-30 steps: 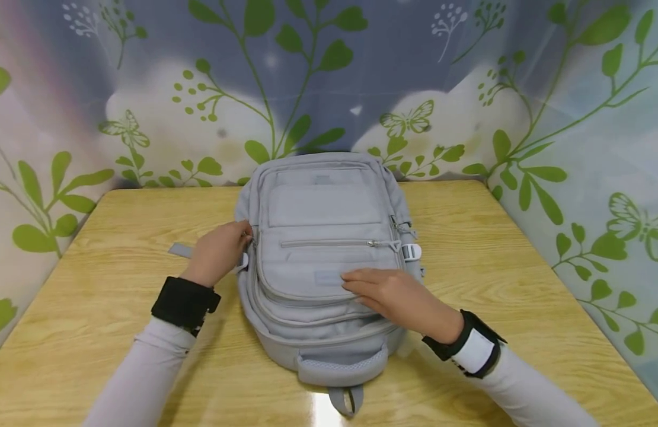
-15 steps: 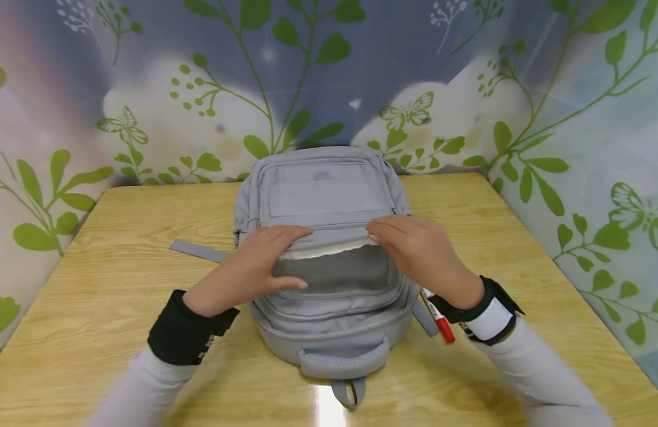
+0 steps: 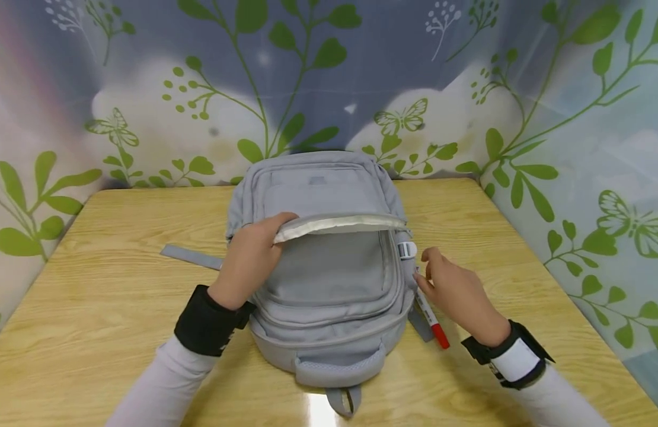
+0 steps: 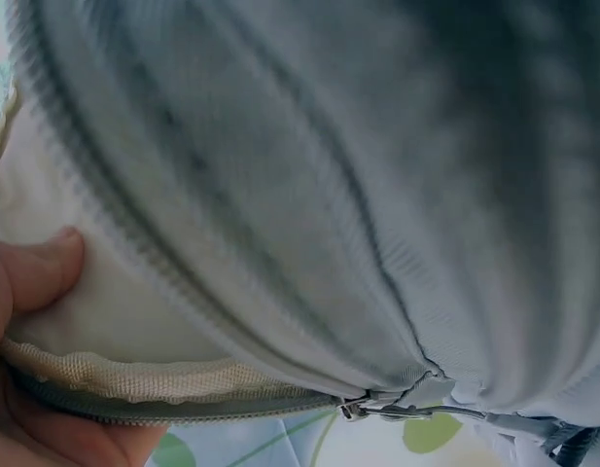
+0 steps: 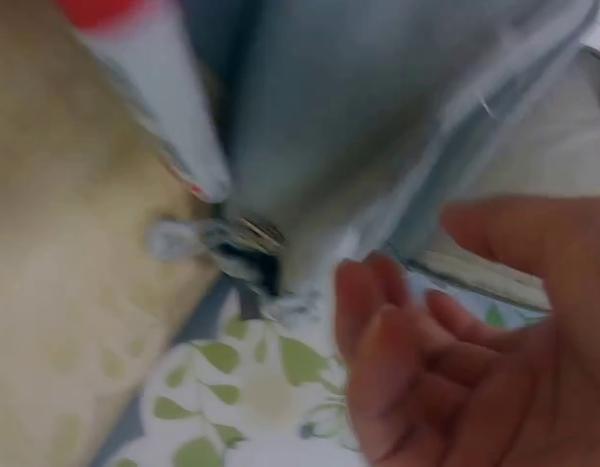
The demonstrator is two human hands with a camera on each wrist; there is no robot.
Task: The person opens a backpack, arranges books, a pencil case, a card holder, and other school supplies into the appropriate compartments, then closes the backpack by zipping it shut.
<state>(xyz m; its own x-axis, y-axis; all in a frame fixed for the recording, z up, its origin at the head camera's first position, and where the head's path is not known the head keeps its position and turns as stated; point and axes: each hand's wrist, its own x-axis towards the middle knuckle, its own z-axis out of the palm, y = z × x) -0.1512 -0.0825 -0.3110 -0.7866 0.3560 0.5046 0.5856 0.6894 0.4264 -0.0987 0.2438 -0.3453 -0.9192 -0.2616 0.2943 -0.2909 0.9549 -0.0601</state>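
A light grey backpack (image 3: 334, 332) lies on the table with its front pocket unzipped. My left hand (image 3: 250, 261) grips the edge of the raised pocket flap (image 3: 350, 223). In the left wrist view, the thumb (image 4: 47, 268) presses on the flap's cream lining (image 4: 134, 321), with fingers under the zipped edge; a zipper slider (image 4: 353, 409) sits at the corner. My right hand (image 3: 462, 293) hovers right of the bag, fingers loosely bent, holding nothing. Close to its fingertips, a white marker with a red cap (image 3: 430, 314) lies against the bag's side.
A grey strap (image 3: 192, 256) sticks out on the bag's left. On its right is a white buckle (image 3: 407, 249). The carry handle (image 3: 339, 370) and a hanging loop face me. The wooden table (image 3: 121, 320) meets leaf-printed cloth walls (image 3: 441, 112) behind and at both sides.
My left hand has gone from the bag's left side to the pocket flap, which is now lifted. My right hand has left the flap and moved right, beside the marker, which has come into view.
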